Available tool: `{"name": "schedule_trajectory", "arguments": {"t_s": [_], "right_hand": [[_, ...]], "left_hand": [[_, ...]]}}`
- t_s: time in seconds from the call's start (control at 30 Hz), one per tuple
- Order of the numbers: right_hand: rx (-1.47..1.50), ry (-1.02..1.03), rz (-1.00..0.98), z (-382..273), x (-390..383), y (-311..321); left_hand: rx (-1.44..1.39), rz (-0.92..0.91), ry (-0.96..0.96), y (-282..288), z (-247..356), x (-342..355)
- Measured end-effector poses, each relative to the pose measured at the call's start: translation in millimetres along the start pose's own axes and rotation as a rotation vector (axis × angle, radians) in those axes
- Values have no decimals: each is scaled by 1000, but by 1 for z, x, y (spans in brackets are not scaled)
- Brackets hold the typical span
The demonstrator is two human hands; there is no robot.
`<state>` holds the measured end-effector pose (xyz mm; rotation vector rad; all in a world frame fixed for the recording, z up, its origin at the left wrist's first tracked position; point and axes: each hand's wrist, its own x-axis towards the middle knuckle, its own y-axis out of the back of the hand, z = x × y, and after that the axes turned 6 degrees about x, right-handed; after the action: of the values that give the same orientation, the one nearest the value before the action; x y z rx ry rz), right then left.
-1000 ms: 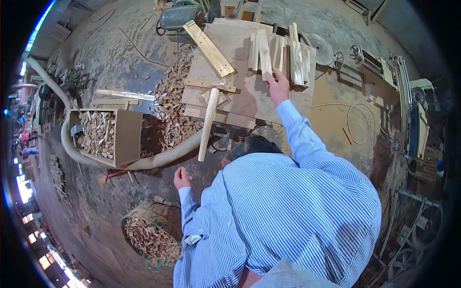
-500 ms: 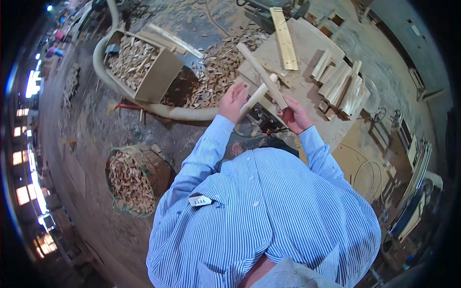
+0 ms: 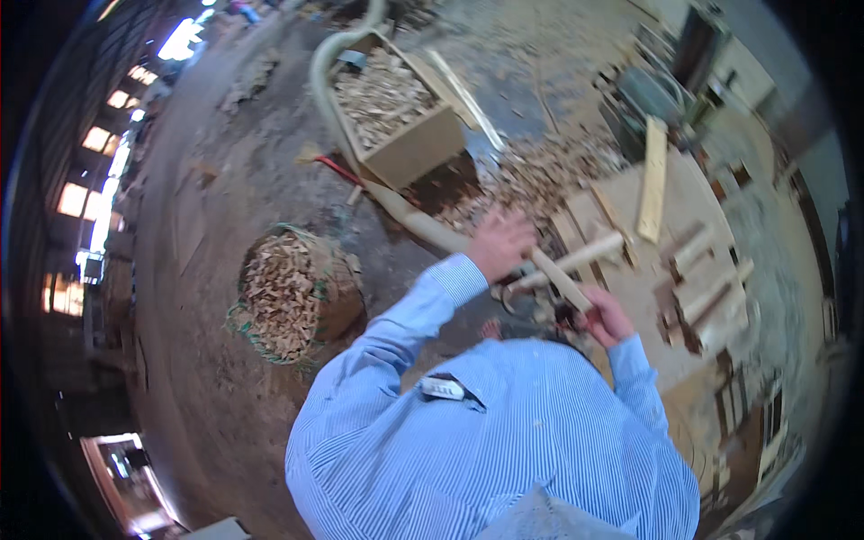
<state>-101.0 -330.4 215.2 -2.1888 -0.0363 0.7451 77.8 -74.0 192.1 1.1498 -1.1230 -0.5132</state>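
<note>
My right hand (image 3: 607, 317) is closed around the near end of a round wooden rod (image 3: 562, 281), which slants up and to the left. Near the rod's far end is my left hand (image 3: 502, 243), its fingers apart and somewhat blurred; I cannot tell whether it touches the rod. A second pale rod (image 3: 589, 252) crosses behind the held one and lies over the near edge of the wooden worktop (image 3: 621, 279).
On the worktop lie a long yellowish plank (image 3: 653, 184) and several short wood pieces (image 3: 702, 292). Wood offcuts (image 3: 549, 175) are heaped beyond it. Further left are a box of offcuts (image 3: 414, 148), a thick hose (image 3: 423, 227) and a full basket (image 3: 346, 288).
The view has swung, so the surroundings sit further right. The held rod's far end has come down toward my left hand, whose fingers have spread.
</note>
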Motion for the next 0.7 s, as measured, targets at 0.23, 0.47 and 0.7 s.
{"name": "schedule_trajectory", "arguments": {"t_s": [0.23, 0.47, 0.7], "right_hand": [[84, 211, 42, -13, 21, 15], [-641, 547, 160, 20, 55, -18], [-612, 565, 138, 17, 51, -28]], "left_hand": [[-784, -336, 583, 3, 17, -17], [-1858, 28, 1113, -51, 64, 16], [-1837, -91, 1041, -65, 87, 26]]}}
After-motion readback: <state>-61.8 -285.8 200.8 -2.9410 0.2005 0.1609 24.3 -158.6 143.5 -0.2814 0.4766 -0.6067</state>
